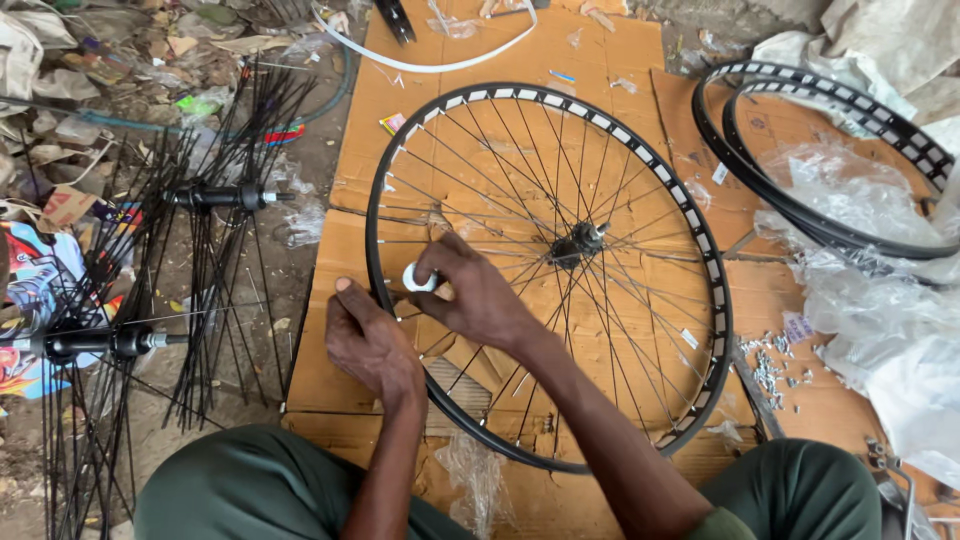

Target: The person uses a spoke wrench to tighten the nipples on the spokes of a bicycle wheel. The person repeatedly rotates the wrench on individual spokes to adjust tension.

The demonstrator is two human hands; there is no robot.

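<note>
Down on the cardboard (pixel 350 380) lay a bicycle wheel (pixel 548 275), flat, its black rim ringed with white patches and its spokes running in to the hub (pixel 578 242) at the middle. The right hand (pixel 470 292) reached in over the spokes toward the rim's nine o'clock edge, fingers curled shut around a small white tool (pixel 418 279) that sat right at the rim. The left hand (pixel 368 338) rested just beside it at about eight o'clock of the wheel, thumb up against the rim and fingers bent over it; whether they truly gripped the rim could not be told.

At nine o'clock of the scene, on the bare ground, stood two hubs with loose black spokes fanning out, one (pixel 222 196) higher and one (pixel 95 342) lower. At two o'clock two bare black rims (pixel 800 215) lay overlapping on the cardboard, partly under clear plastic sheeting (pixel 880 300). A scatter of small metal nipples (pixel 770 365) lay at four o'clock, just outside the wheel. A white strip (pixel 430 62) curved across the cardboard at twelve o'clock. The person's knees in green trousers (pixel 250 490) framed the bottom.
</note>
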